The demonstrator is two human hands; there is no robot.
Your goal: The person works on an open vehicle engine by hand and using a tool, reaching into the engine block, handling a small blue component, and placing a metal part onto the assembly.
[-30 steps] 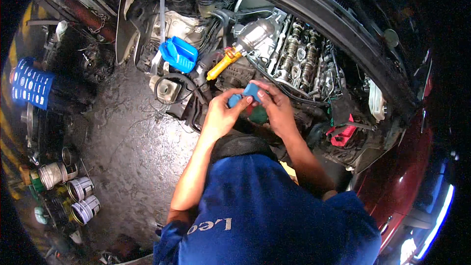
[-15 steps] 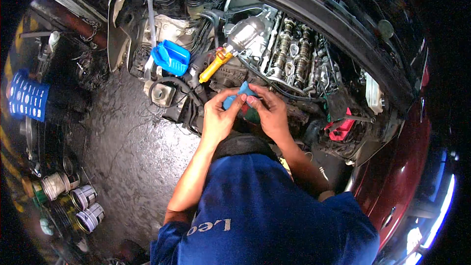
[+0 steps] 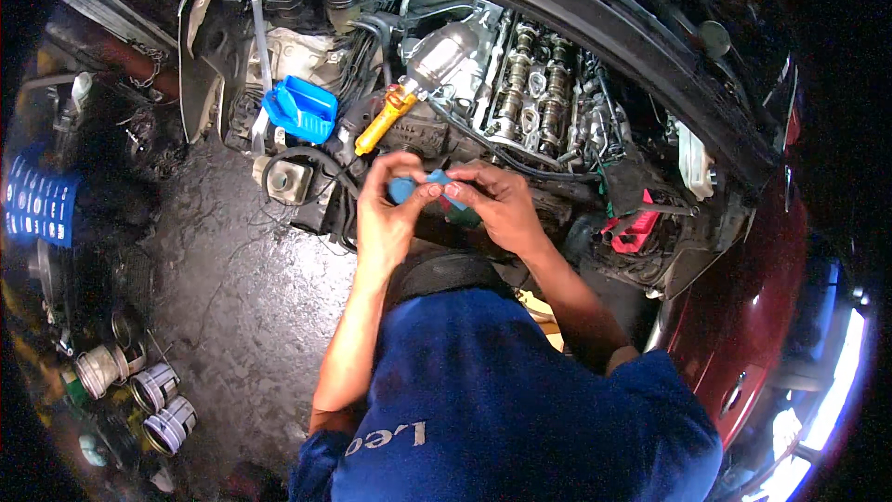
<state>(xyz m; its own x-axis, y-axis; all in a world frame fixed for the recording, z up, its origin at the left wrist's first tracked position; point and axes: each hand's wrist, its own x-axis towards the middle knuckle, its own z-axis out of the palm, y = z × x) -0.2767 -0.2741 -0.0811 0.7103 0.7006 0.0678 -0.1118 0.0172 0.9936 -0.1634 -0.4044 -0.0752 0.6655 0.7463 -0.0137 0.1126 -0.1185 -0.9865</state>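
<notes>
My left hand (image 3: 390, 204) and my right hand (image 3: 497, 204) meet over the front of the engine bay, fingers closed around small light blue pieces (image 3: 435, 178) of soft-looking material. Both thumbs press at the middle. Just above them lies a work lamp (image 3: 386, 121) with a yellow handle and metal head, beside a bright blue plastic tray (image 3: 302, 113). The engine's exposed camshafts (image 3: 534, 98) run up and to the right of my hands. A black hose (image 3: 316, 153) curves round to the left.
Red plastic part (image 3: 635, 223) and white reservoir (image 3: 692, 158) sit at right, near the maroon car body (image 3: 734, 316). Several buckets (image 3: 158, 386) stand lower left on the grimy floor (image 3: 232, 297). Blue printed fabric (image 3: 39, 200) is at far left. The raised hood's edge (image 3: 632, 46) arches overhead.
The view has shifted, so the engine bay sits further left. My fingers have moved on the blue pieces, bending the upper one, and my left index finger is now lifted and blurred.
</notes>
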